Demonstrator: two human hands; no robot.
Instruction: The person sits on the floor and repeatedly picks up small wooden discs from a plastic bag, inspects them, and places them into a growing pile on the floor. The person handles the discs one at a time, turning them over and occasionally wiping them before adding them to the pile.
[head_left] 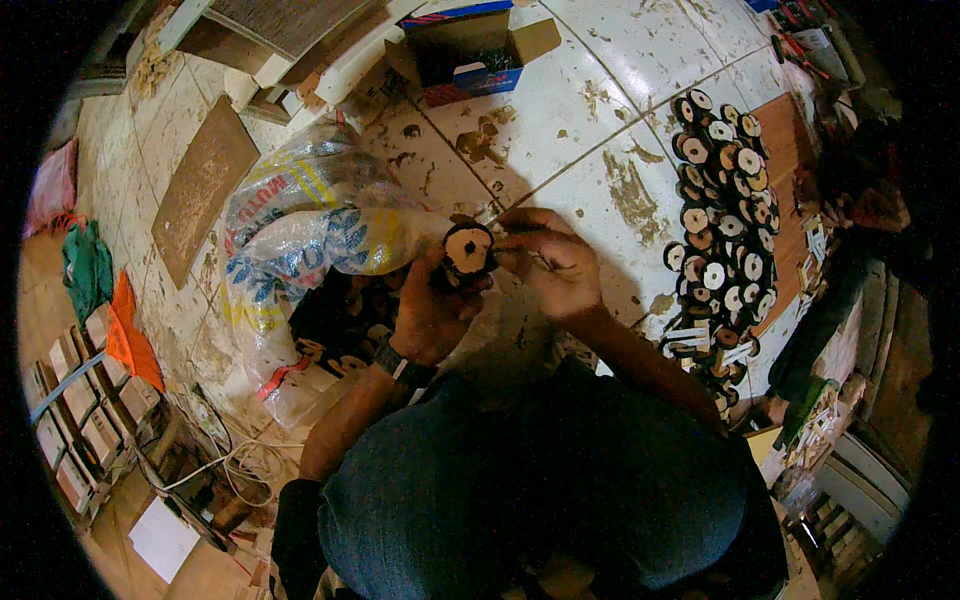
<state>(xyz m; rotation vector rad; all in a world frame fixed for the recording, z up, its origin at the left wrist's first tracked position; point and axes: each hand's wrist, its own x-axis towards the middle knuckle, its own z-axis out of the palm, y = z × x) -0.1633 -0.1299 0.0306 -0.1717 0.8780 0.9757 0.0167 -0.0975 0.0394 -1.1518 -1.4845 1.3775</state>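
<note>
In front of my knees, my left hand (435, 310) is closed round a round black spool-like piece (468, 250), whose pale tan disc face with a dark centre hole points up. My right hand (555, 265) is at the piece's right edge, thumb and fingers drawn together in a pinch. What lies between those fingertips is too small to make out. By my left wrist, an opened clear plastic sack (300, 220) with coloured print lies on its side. Many similar dark round pieces (345, 310) fill its mouth.
Rows of matching disc-faced pieces (725, 220) stand on the tiles at right, beside a brown board (785, 150). An open blue cardboard box (470, 60) is at the far side. A flat brown panel (205, 190) lies left of the sack; loose cables (245, 465) trail at lower left.
</note>
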